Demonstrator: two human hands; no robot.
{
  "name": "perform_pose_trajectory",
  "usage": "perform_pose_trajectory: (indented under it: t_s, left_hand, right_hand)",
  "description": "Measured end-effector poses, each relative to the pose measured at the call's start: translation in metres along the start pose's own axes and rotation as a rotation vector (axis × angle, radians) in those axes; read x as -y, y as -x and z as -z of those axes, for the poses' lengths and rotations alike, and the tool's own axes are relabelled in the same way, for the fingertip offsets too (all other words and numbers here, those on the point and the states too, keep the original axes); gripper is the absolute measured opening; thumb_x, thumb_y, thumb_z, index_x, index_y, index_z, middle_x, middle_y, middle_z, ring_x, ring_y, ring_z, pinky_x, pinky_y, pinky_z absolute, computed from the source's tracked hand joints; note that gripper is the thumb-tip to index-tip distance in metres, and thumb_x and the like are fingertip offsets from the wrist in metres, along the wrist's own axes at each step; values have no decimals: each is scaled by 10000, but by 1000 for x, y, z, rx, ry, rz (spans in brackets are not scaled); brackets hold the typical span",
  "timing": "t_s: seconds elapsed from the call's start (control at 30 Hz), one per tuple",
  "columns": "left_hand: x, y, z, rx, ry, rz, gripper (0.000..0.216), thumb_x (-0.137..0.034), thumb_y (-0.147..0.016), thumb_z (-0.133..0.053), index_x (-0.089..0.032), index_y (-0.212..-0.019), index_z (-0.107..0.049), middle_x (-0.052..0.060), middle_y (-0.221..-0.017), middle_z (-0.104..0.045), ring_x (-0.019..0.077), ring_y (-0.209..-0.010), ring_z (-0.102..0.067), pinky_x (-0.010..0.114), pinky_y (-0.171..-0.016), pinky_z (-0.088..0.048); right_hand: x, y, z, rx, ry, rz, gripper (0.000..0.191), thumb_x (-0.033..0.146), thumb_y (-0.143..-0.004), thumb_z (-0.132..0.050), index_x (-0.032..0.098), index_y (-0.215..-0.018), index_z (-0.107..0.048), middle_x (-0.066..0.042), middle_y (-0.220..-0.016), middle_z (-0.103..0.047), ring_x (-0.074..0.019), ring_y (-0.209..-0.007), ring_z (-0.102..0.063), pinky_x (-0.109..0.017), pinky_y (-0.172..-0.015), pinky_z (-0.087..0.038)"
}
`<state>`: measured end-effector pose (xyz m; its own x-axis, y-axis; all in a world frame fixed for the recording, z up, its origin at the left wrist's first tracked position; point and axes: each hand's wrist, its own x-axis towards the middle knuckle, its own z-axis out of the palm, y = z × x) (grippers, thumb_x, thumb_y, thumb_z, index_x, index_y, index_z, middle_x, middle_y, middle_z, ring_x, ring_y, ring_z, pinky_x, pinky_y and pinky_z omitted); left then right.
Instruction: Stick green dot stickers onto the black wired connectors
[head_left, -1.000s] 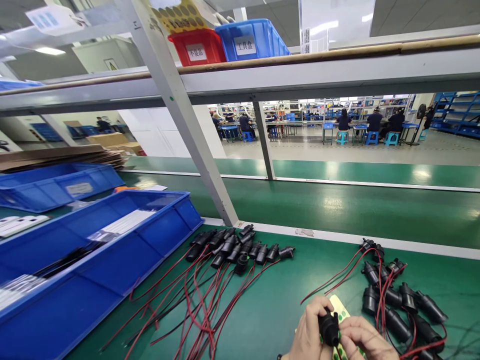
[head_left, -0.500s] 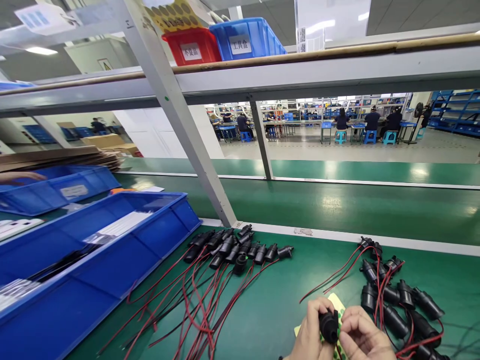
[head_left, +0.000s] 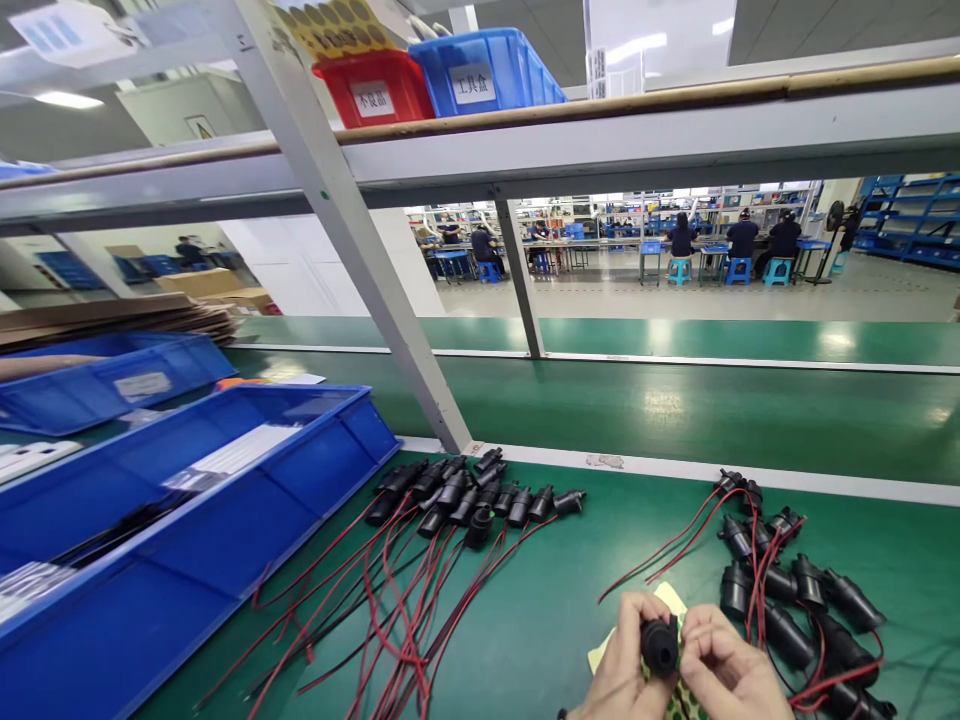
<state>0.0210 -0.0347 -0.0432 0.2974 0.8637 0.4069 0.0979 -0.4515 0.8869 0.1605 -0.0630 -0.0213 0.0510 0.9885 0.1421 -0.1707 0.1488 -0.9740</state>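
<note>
A small black pump (head_left: 660, 648) with a round ribbed end is in my left hand (head_left: 624, 668), its fingers closed around the pump's side. My right hand (head_left: 724, 662) is right beside it, fingertips pinched together against or very near the pump's right side. What those fingertips hold, if anything, is hidden. Beneath both hands lies a pale yellow sheet of green round stickers (head_left: 671, 600), mostly covered. To the right is a loose heap of black pumps (head_left: 787, 640) with red and black wires. Another group of pumps (head_left: 454, 495) sits left of centre, its wires trailing toward me.
A long blue bin (head_left: 300, 520) with bagged items and dark cables stands at left. Behind it, another person's arm (head_left: 49, 367) reaches over a second blue bin (head_left: 172, 375). A slanted metal post (head_left: 360, 240) holds a shelf (head_left: 600, 140) with red and blue boxes.
The pump has turned slightly so its round end faces me more, and my right fingers have drawn in closer to it. The other person's arm at left has moved further over its bin.
</note>
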Motion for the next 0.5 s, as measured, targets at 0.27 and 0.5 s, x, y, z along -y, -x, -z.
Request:
perform_pose_trajectory:
  t_s: [0.27, 0.5]
  left_hand:
    - [10, -2, -5, -20, 7, -139, 249, -391, -852, -508, -224, -980, -377, 26, -852, -459, 148, -703, -445, 264, -615, -402]
    - [9, -3, -3, -6, -31, -174, 234, -420, -876, -459, -227, -981, -379, 21, -846, -456, 145, -693, -454, 247, -603, -403]
  right_hand:
    - [7, -2, -1, -44, 23, -25, 443, 579, -760, -709, 194, -566, -608, -15, -748, -557, -122, -597, -501, -197, -525, -428]
    - [8, -1, -1, -46, 130, -21, 502, 660, -771, -639, 204, -568, -578, -32, -755, -574, -125, -582, -513, -195, -504, -442]
